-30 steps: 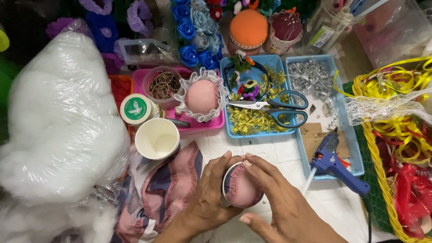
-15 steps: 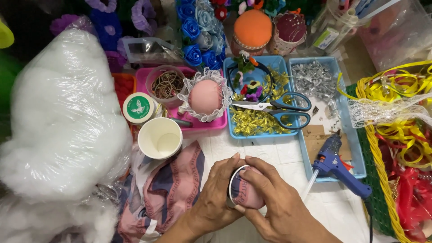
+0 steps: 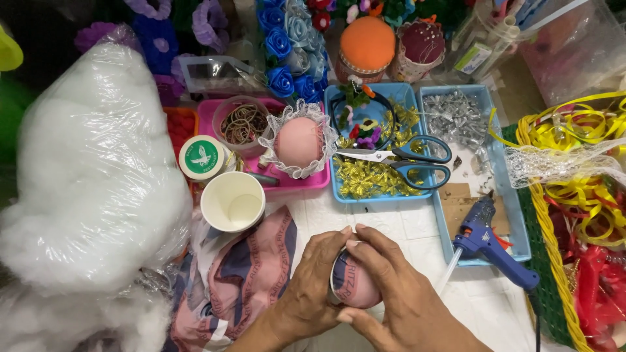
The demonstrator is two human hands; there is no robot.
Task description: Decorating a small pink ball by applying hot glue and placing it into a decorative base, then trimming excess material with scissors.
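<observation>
Stuffing (image 3: pixel 85 176), white and fluffy in a big clear bag, fills the left side of the worktop (image 3: pixel 417 228). On the right sits a pile of yellow and red ribbons (image 3: pixel 580 195). Two blue trays come next: the blue tray (image 3: pixel 339 189) in the middle holds gold bows and a pair of scissors (image 3: pixel 407 160), and the other blue tray (image 3: pixel 515 215) holds silver bows. A pink tray (image 3: pixel 293 186) on their left holds a pink pincushion (image 3: pixel 298 140) with white lace round it. Near the pink tray lies a folded pink and blue cloth (image 3: pixel 241 280).

Both hands meet at the near middle. The left hand (image 3: pixel 313 287) and the right hand (image 3: pixel 398 293) are curled round a small pink ball in a cup (image 3: pixel 352 287), fingers pressed on it from both sides. It sits just above the worktop, between the cloth and a blue glue gun (image 3: pixel 489 248). An empty white paper cup (image 3: pixel 233 202) stands just beyond the cloth. A small round green lid (image 3: pixel 201 156) sits beside it, on the far left.
</observation>
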